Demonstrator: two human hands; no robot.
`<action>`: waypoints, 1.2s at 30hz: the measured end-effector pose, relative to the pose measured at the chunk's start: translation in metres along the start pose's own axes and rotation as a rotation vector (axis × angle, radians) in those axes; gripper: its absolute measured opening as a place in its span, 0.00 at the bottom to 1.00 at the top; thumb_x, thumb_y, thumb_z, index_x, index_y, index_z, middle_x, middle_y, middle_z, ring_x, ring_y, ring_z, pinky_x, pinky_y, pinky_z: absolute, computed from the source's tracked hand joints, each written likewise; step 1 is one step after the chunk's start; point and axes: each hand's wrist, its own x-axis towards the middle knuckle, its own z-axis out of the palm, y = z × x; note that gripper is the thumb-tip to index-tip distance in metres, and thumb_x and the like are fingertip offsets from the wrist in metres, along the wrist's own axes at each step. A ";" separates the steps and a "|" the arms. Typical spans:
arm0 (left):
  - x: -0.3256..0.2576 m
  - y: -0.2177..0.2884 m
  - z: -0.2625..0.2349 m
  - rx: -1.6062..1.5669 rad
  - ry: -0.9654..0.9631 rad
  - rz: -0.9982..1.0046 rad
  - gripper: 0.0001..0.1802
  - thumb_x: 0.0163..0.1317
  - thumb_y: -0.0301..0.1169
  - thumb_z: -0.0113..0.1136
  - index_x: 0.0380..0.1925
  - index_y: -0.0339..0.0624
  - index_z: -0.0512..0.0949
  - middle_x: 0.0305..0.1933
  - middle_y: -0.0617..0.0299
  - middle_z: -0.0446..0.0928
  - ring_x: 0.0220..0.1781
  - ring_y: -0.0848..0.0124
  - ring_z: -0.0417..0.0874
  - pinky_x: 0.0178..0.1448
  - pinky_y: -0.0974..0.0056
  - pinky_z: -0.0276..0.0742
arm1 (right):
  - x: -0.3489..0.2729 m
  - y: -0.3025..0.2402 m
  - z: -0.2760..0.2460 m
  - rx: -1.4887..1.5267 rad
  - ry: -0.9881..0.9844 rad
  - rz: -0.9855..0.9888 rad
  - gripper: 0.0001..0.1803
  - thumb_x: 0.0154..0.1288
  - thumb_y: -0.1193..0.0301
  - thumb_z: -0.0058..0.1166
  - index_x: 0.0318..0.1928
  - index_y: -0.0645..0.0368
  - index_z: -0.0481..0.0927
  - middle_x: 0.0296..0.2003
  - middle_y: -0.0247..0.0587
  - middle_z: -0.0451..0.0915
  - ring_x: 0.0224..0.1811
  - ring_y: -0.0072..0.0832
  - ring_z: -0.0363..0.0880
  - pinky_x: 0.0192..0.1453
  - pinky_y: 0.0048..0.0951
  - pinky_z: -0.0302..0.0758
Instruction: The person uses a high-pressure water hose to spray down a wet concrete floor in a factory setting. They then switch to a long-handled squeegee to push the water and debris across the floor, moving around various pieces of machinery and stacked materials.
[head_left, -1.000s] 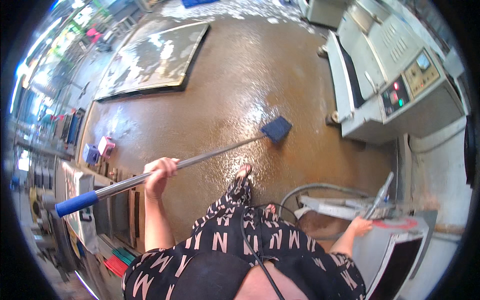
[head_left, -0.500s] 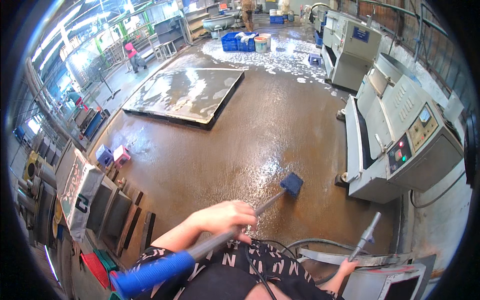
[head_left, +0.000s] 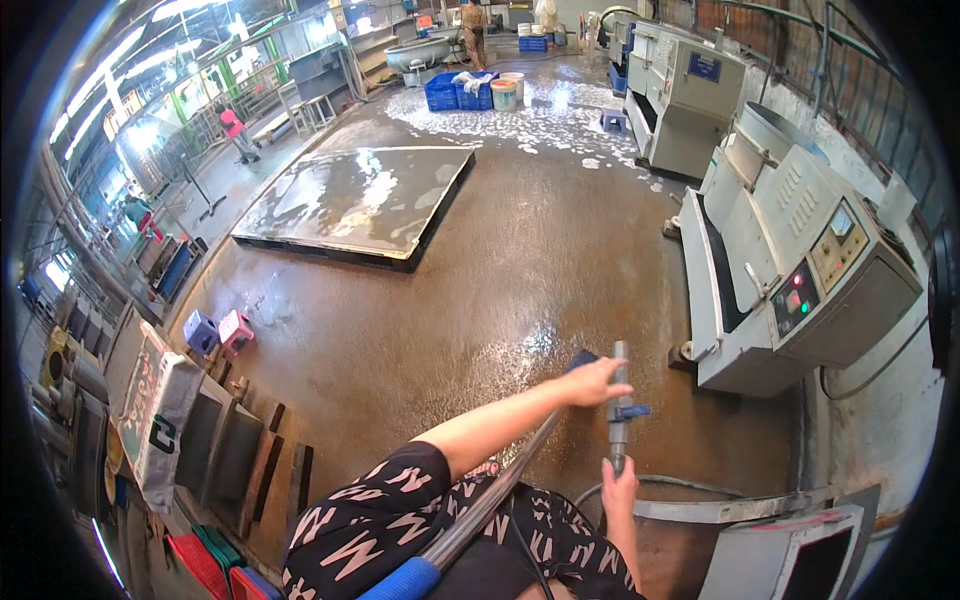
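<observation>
My right fingers (head_left: 611, 474) are clamping a grey valved pipe (head_left: 619, 433); just beyond, my left fingers (head_left: 600, 371) are touching it, closure unclear, and a metal pole (head_left: 490, 493) is slanting to their left.

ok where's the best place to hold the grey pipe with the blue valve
Probably its lower end, from the wearer's side, where the right hand grips: the grey pipe runs straight up the view, and its blue valve juts out farther up.
</observation>
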 end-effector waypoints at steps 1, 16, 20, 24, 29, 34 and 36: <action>0.009 -0.002 0.032 0.074 0.013 0.060 0.33 0.57 0.51 0.51 0.54 0.36 0.65 0.56 0.47 0.65 0.54 0.55 0.71 0.55 0.58 0.68 | 0.001 0.002 0.002 -0.067 -0.033 0.044 0.24 0.56 0.56 0.51 0.46 0.61 0.68 0.31 0.62 0.76 0.37 0.57 0.74 0.40 0.47 0.69; -0.007 -0.029 0.056 0.615 -0.342 -0.215 0.13 0.42 0.29 0.63 0.32 0.42 0.81 0.34 0.58 0.80 0.38 0.62 0.82 0.33 0.55 0.79 | -0.013 -0.052 0.043 -0.535 -0.325 0.128 0.27 0.56 0.55 0.50 0.49 0.62 0.66 0.34 0.62 0.76 0.40 0.56 0.74 0.44 0.48 0.70; -0.008 -0.052 0.054 -0.071 -0.375 -0.427 0.12 0.46 0.31 0.63 0.29 0.34 0.79 0.28 0.53 0.79 0.31 0.62 0.82 0.29 0.58 0.79 | -0.010 -0.032 0.043 -0.518 -0.317 0.121 0.24 0.56 0.55 0.50 0.45 0.62 0.69 0.33 0.61 0.77 0.40 0.55 0.74 0.44 0.47 0.70; -0.012 -0.079 0.030 -0.303 -0.714 -0.343 0.22 0.49 0.40 0.65 0.27 0.26 0.74 0.22 0.50 0.77 0.21 0.65 0.80 0.23 0.65 0.78 | -0.012 -0.037 0.042 -0.479 -0.351 0.102 0.23 0.55 0.55 0.51 0.41 0.63 0.70 0.32 0.62 0.77 0.39 0.55 0.74 0.43 0.47 0.70; 0.000 -0.093 0.055 0.221 -0.676 -0.039 0.36 0.32 0.51 0.73 0.31 0.29 0.76 0.23 0.51 0.78 0.21 0.65 0.80 0.27 0.65 0.78 | -0.016 -0.028 0.038 -0.519 -0.378 0.123 0.24 0.56 0.55 0.51 0.44 0.61 0.69 0.32 0.61 0.77 0.39 0.55 0.75 0.43 0.47 0.70; -0.028 -0.056 0.049 0.377 -0.385 0.007 0.52 0.23 0.71 0.60 0.33 0.28 0.72 0.33 0.44 0.77 0.38 0.55 0.80 0.42 0.59 0.75 | -0.026 -0.020 0.031 -0.505 -0.337 0.192 0.24 0.55 0.55 0.52 0.42 0.63 0.70 0.33 0.63 0.76 0.41 0.56 0.73 0.44 0.47 0.69; -0.035 -0.051 0.042 0.408 -0.335 -0.014 0.54 0.23 0.73 0.57 0.34 0.28 0.71 0.33 0.45 0.77 0.38 0.54 0.80 0.43 0.59 0.75 | -0.026 -0.021 0.034 -0.473 -0.330 0.185 0.24 0.54 0.55 0.52 0.42 0.63 0.70 0.34 0.63 0.76 0.41 0.56 0.73 0.44 0.47 0.69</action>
